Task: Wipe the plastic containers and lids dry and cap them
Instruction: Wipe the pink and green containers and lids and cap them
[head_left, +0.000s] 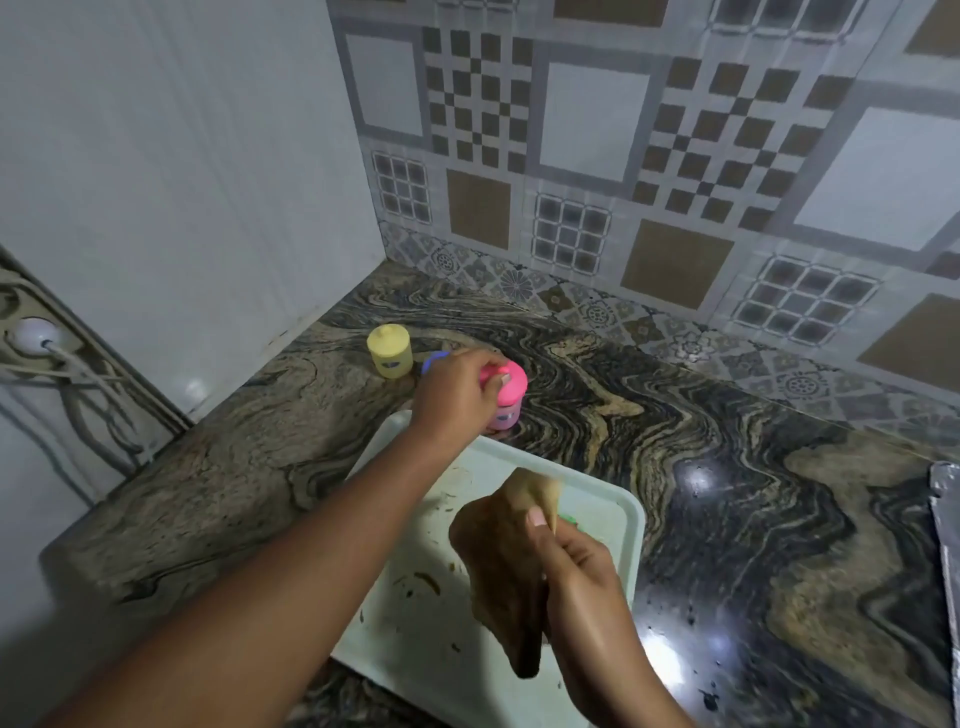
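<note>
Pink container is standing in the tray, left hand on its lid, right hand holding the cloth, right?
No: the head view shows the pink container standing on the counter beyond the tray, not in it. The left hand is on its lid and the right hand holds the cloth.

no legible text, labels, brands or numbers anywhere

1. Back-left corner of the worktop (727, 467): yellow container (389, 351), blue piece (435, 359) and pink container (510, 400) bunched close. My left hand (457, 397) grips the pink container, blocking that gap.
2. Front edge: tray (602, 493), my right hand (587, 597) holding the cloth (498, 571) above it.
3. Free: worktop right of the tray, up to the foil (946, 545) at the right edge.
</note>
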